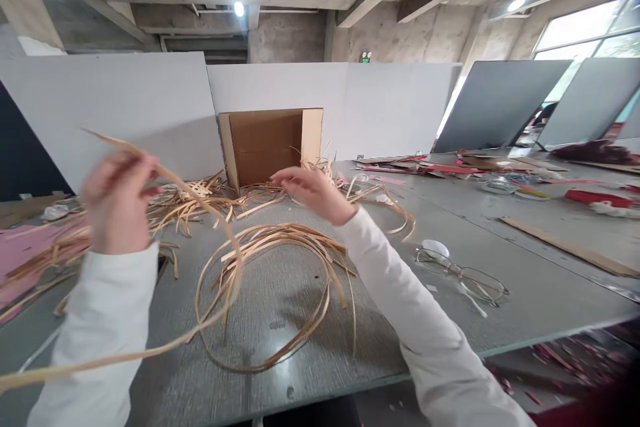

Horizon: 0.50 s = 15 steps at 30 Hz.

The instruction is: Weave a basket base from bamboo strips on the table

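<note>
My left hand (120, 197) is raised at the left, closed on a long tan strip (220, 217) that loops down over the table and runs off the left edge of the view. My right hand (315, 192) reaches over the middle of the table, palm down, its fingers stretched out and slightly apart, with nothing seen in it. Below and between my hands lies a loose coil of thin strips (310, 330) on the grey tabletop (370, 360). A tangled heap of similar strips (185, 210) sits behind, between the two hands.
An open cardboard box (313, 137) stands against the white partition (390, 107). Eyeglasses (483, 285) lie to the right of my right forearm, near a flat cardboard strip (565, 245). Pink sheets (35, 253) are at the left; red and brown scraps (430, 167) are at the back right.
</note>
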Each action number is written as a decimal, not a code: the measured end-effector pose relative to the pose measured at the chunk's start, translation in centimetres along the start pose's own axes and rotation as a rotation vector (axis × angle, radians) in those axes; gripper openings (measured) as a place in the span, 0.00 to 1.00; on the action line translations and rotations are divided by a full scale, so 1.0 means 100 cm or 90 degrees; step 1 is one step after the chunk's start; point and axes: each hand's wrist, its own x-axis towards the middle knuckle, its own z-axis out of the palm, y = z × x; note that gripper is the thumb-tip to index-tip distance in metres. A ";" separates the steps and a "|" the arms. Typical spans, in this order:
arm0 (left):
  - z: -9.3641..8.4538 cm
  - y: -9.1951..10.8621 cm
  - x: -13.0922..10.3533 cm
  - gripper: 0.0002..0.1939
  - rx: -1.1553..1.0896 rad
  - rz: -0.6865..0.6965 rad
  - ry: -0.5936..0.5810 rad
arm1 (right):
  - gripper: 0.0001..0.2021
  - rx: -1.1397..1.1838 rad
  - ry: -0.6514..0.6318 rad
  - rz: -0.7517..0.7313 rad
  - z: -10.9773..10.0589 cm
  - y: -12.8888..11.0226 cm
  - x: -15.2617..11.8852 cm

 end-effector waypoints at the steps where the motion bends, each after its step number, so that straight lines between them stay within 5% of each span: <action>1: 0.011 -0.002 -0.018 0.17 -0.019 -0.029 -0.021 | 0.12 0.017 -0.034 -0.005 0.014 -0.012 -0.010; 4: 0.025 -0.022 -0.070 0.15 0.002 -0.089 -0.134 | 0.14 0.003 -0.173 0.012 0.055 -0.021 -0.045; 7: 0.021 -0.057 -0.103 0.18 0.038 -0.227 -0.256 | 0.18 -0.023 -0.240 0.079 0.084 -0.002 -0.075; 11: 0.014 -0.091 -0.120 0.20 0.032 -0.328 -0.351 | 0.19 0.065 -0.266 0.183 0.108 0.027 -0.096; 15: 0.013 -0.095 -0.126 0.22 0.033 -0.341 -0.381 | 0.12 0.153 -0.250 0.191 0.115 0.032 -0.102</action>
